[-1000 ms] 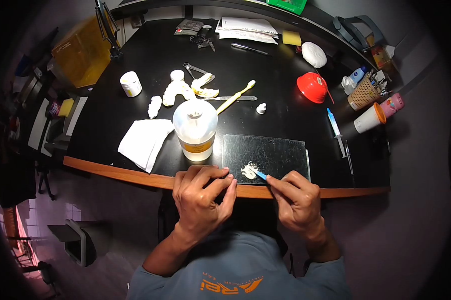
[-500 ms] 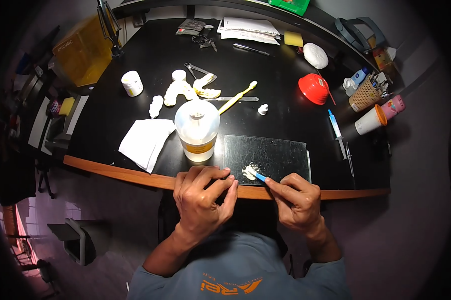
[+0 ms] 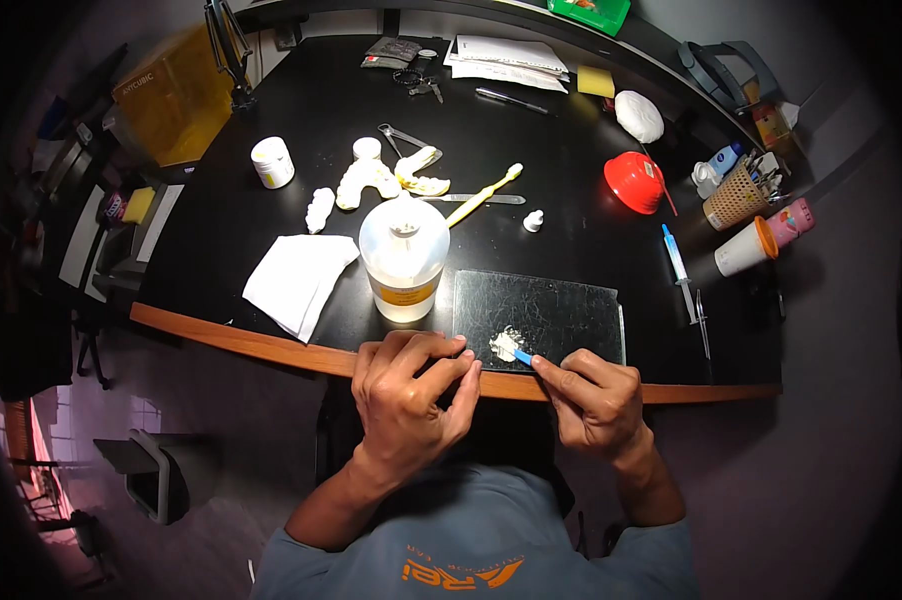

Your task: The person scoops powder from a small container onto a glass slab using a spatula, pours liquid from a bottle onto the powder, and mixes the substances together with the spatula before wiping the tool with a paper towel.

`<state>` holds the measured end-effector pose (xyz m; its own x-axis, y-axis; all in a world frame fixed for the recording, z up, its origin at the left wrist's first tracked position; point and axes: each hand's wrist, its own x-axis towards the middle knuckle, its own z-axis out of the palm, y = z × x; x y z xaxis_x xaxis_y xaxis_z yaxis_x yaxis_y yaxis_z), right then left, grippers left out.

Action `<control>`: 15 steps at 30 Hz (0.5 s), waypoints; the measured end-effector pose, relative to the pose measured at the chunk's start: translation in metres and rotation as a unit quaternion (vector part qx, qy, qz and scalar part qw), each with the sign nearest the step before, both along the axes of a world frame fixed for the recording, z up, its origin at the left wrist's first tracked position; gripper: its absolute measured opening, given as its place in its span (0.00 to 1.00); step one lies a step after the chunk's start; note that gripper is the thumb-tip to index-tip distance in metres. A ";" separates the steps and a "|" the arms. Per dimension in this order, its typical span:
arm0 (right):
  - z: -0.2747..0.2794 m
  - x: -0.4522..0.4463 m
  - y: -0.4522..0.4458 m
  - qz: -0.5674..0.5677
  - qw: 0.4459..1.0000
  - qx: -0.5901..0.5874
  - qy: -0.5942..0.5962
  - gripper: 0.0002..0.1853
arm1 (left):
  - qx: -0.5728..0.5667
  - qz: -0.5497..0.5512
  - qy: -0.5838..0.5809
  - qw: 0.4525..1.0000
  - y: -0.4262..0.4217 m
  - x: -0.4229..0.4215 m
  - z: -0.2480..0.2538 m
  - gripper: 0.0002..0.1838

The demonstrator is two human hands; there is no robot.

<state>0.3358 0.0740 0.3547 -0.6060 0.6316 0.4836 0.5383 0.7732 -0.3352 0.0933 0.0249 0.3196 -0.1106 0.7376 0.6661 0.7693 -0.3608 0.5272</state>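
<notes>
My right hand [image 3: 596, 402] pinches a small blue tool [image 3: 523, 356], its tip in a smear of whitish paste [image 3: 506, 344] on the dark glass slab [image 3: 561, 308]. Curled at the slab's front left corner, my left hand [image 3: 413, 395] has its thumb close to the fingers; whether anything small is between them cannot be made out. Just behind it stands a large translucent bottle [image 3: 404, 255] with a yellow label. To the bottle's left lies a folded white cloth [image 3: 299, 285].
Behind the bottle are dental casts [image 3: 367, 178], a yellow toothbrush [image 3: 483, 196] and a white jar [image 3: 272, 162]. A tiny white bottle [image 3: 533, 221] stands behind the slab. Rightward are a red bowl [image 3: 634, 183], a syringe [image 3: 677, 262] and a white cup [image 3: 741, 249].
The blue tool's tip has shifted slightly within the paste, and the paste's shape has changed and looks more spread. The view has moved a little; my left hand keeps nearly the same pose.
</notes>
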 end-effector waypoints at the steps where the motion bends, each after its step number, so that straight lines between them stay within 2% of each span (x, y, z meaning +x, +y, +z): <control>1: 0.005 0.000 -0.002 -0.001 1.000 -0.016 -0.002 0.19 | 0.000 0.000 0.000 1.000 0.000 0.000 0.000 0.06; 6: 0.015 -0.004 -0.002 -0.024 0.999 -0.033 0.034 0.17 | 0.000 -0.002 0.000 1.000 0.000 0.000 0.000 0.06; 10: 0.013 -0.002 -0.004 -0.020 0.998 -0.054 0.018 0.15 | -0.004 0.002 -0.005 1.000 -0.001 0.001 0.001 0.07; 15: 0.011 -0.004 -0.004 -0.016 0.998 -0.054 0.027 0.16 | 0.000 -0.004 -0.003 1.000 0.000 0.001 0.001 0.06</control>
